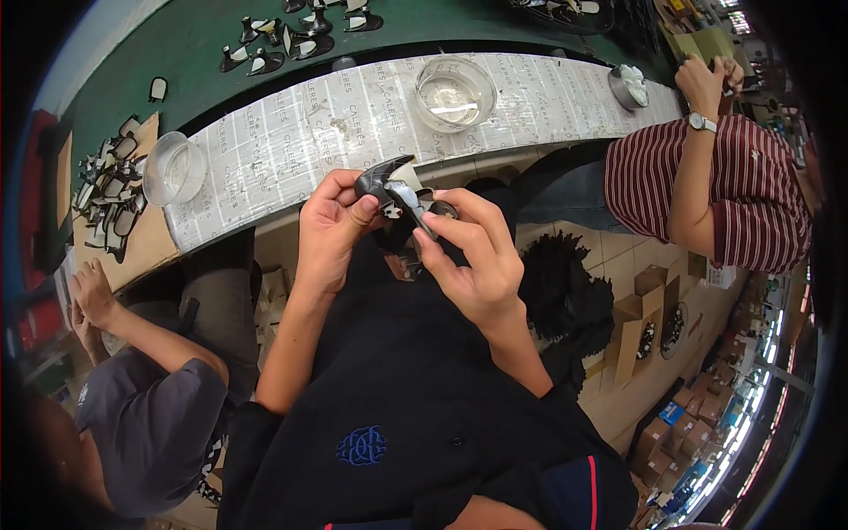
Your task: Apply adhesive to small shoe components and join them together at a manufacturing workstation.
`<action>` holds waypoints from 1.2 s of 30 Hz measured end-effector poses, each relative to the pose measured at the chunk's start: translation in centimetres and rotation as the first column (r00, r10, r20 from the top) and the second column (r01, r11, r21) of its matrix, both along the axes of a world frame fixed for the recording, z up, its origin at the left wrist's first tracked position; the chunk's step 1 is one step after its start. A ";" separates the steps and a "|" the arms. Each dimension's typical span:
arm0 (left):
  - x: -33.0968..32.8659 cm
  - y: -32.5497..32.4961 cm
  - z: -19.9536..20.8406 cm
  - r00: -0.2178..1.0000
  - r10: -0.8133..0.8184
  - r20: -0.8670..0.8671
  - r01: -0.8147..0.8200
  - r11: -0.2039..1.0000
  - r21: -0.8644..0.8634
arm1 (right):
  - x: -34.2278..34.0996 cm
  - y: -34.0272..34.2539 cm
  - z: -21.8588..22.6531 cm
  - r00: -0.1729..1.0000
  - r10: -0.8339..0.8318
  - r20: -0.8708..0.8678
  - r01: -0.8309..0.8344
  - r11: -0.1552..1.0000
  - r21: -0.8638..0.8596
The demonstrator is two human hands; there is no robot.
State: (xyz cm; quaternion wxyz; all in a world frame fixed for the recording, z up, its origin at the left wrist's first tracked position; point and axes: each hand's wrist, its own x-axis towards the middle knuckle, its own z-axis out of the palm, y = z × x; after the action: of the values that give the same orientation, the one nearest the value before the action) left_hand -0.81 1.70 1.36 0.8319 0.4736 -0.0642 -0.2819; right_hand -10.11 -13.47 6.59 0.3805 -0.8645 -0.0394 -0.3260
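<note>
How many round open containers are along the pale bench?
3: a large clear tub near the middle, a second clear tub at left beside dark pieces, and a small grey bowl at right.

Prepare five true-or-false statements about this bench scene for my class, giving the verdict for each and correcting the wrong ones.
1. The person's left hand holds a black piece. True.
2. The person's right hand lies flat on the table. False: it is raised, close to the left hand.
3. A clear round bowl stands on the grey-white covering. True.
4. The right-hand co-worker's shirt is plain. False: it is striped.
5. A cluster of small dark parts lies on brown cardboard at the left. True.
</note>
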 end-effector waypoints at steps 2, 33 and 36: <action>-0.1 0.1 0.1 1.000 0.000 0.002 0.000 1.000 -0.006 | 0.1 -0.1 0.0 1.000 0.020 0.010 -0.020 1.000 0.013; -1.5 -1.6 1.3 0.993 -0.023 0.112 0.018 0.999 0.046 | -0.4 -3.2 1.6 0.999 0.039 0.030 -0.038 0.998 -0.048; -1.6 -1.8 1.4 0.991 -0.021 0.130 0.014 0.998 0.054 | -0.5 -3.2 1.6 0.999 -0.041 0.021 0.042 0.997 -0.062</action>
State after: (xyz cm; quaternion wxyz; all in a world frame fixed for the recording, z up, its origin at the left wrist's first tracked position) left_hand -2.40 -0.07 2.72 0.8106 0.5125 -0.1149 -0.2591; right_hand -10.63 -16.67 8.15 0.3462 -0.8734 -0.0350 -0.3408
